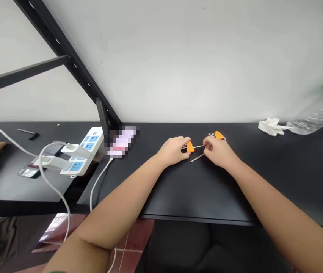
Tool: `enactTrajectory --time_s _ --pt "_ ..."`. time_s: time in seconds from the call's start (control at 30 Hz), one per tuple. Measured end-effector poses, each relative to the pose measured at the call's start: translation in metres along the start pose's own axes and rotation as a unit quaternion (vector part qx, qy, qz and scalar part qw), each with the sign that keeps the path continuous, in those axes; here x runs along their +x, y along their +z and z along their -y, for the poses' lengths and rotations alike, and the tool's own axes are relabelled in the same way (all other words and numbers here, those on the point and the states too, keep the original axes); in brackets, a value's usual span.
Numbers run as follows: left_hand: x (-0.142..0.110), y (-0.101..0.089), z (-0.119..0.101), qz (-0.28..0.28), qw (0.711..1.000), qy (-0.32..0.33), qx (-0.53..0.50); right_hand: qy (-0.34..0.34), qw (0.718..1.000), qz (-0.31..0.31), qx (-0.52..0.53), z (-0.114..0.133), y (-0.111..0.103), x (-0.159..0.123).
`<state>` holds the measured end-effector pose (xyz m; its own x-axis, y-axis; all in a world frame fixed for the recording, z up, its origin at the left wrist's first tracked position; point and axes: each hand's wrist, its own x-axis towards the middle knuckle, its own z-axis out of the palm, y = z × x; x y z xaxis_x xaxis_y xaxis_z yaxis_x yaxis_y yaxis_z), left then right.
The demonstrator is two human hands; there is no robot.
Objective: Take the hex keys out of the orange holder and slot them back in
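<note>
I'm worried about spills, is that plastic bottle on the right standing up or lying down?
Lying down: the plastic bottle rests tilted on the black table, beside the crumpled white cloth.

This looks like a plain workroom or small lab: a long black bench (195,189) against a bare white wall (195,57), a black metal rack frame (73,64), a power strip (83,151) with chargers, and a stray hex key (27,132).
</note>
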<state>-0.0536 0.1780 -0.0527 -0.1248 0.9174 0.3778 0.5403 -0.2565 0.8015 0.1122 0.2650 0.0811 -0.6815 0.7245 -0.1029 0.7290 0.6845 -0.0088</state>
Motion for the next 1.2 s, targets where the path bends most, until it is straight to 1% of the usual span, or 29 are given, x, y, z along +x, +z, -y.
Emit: enactTrajectory --time_s 0.1,0.17,0.27,0.4,0.5,0.6,0.63,0.77,0.83,0.93,1.03,1.1,1.2 --pt "0.0 -0.001 0.001 0.001 1.0 -0.006 -0.001 0.012 0.999 0.01 -0.032 -0.008 -0.006 0.002" --pt "0.0 -0.001 0.002 -0.009 1.0 -0.008 -0.013 0.016 0.998 0.031 -0.051 -0.011 -0.01 0.001" --pt "0.0 0.0 0.004 -0.039 0.998 -0.005 -0.041 -0.013 0.996 0.067 -0.06 -0.011 -0.014 -0.003" --pt "0.001 0.002 0.006 -0.081 0.994 -0.004 -0.078 -0.066 0.988 0.129 -0.047 -0.003 -0.015 -0.016" --pt "0.002 0.004 0.005 -0.085 0.991 0.013 -0.1 -0.08 0.984 0.148 -0.063 0.005 -0.012 -0.023" --pt "0.001 0.006 0.002 -0.069 0.991 0.031 -0.113 -0.083 0.985 0.137 -0.071 0.011 -0.009 -0.025" --pt "0.0 0.006 0.001 -0.065 0.991 0.036 -0.114 -0.081 0.987 0.125 -0.064 0.013 -0.009 -0.024" --pt "-0.004 0.004 -0.002 -0.063 0.988 0.059 -0.13 -0.051 0.998 0.034 -0.001 0.019 -0.011 -0.02" --pt "-0.006 0.002 -0.003 -0.062 0.986 0.069 -0.137 -0.046 0.998 0.009 0.04 0.022 -0.009 -0.018" --pt "-0.005 0.001 -0.004 -0.057 0.986 0.078 -0.137 -0.054 0.995 0.0 0.089 0.025 -0.002 -0.016" --pt "-0.003 -0.002 -0.005 -0.044 0.989 0.077 -0.121 -0.047 0.992 -0.013 0.116 0.026 0.003 -0.014" --pt "-0.003 -0.004 -0.005 -0.038 0.993 0.071 -0.091 -0.031 0.993 -0.022 0.112 0.026 0.003 -0.013" --pt "-0.004 -0.006 -0.005 -0.025 0.997 0.051 -0.048 0.004 0.997 -0.02 0.077 0.019 -0.002 -0.01"
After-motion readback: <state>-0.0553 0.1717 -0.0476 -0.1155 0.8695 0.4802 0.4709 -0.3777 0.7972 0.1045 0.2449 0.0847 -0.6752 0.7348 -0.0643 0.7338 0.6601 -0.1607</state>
